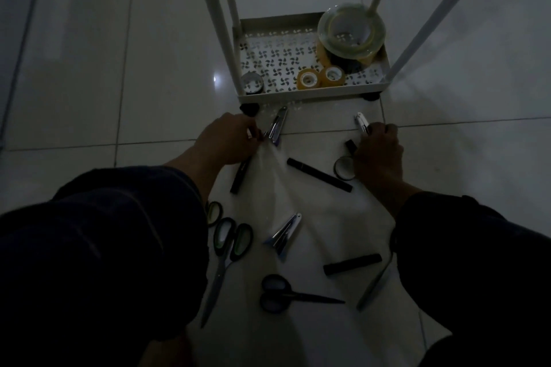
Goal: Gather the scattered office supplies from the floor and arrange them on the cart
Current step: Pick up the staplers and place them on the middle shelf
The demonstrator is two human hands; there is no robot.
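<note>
A white cart (310,94) stands ahead; its bottom shelf holds a stack of large tape rolls (350,34), two yellow tape rolls (320,78) and a dark roll (252,83). On the floor, my left hand (229,140) pinches the end of a metal stapler (277,126) beside a black marker (240,176). My right hand (377,152) grips another metal stapler (362,122) and covers part of a tape roll (344,168). A third stapler (284,235), markers (319,174) (351,264) and scissors (226,250) (293,295) lie nearer me.
The light is dim. White tiles surround the cart, with a small green-rimmed tape roll (214,211) by my left knee and a metal tool (374,286) by my right knee. My dark-clothed legs frame the scattered items.
</note>
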